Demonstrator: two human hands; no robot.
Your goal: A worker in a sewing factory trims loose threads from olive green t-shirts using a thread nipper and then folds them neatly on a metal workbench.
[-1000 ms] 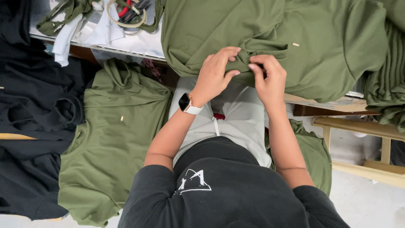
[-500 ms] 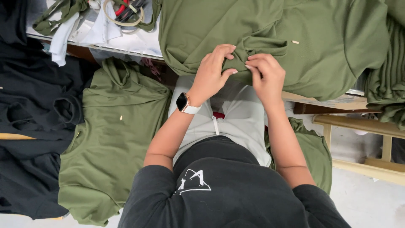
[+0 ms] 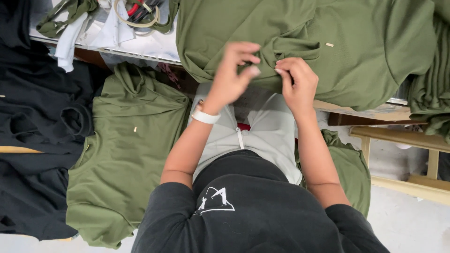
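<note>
An olive green garment (image 3: pixel 356 51) lies spread on the table in front of me, with a bunched fold at its near edge. My right hand (image 3: pixel 296 80) pinches that fold between thumb and fingers. My left hand (image 3: pixel 233 70), with a white band on its wrist, is lifted just left of the fold, fingers curled and thumb tip close to the right fingertips. Whether it holds anything is unclear. A small pale tag (image 3: pixel 329 45) sits on the garment just beyond my right hand.
Another olive garment (image 3: pixel 126 154) lies on a lower pile to my left, with black garments (image 3: pixel 37 117) beyond it. Cords and fabric scraps (image 3: pixel 136 14) lie on the white table top. Stacked olive cloth (image 3: pixel 431 93) hangs at right, above a wooden frame (image 3: pixel 398 138).
My left hand has lifted off the garment fold and drawn back to the left with curled fingers. My right hand has stayed on the fold.
</note>
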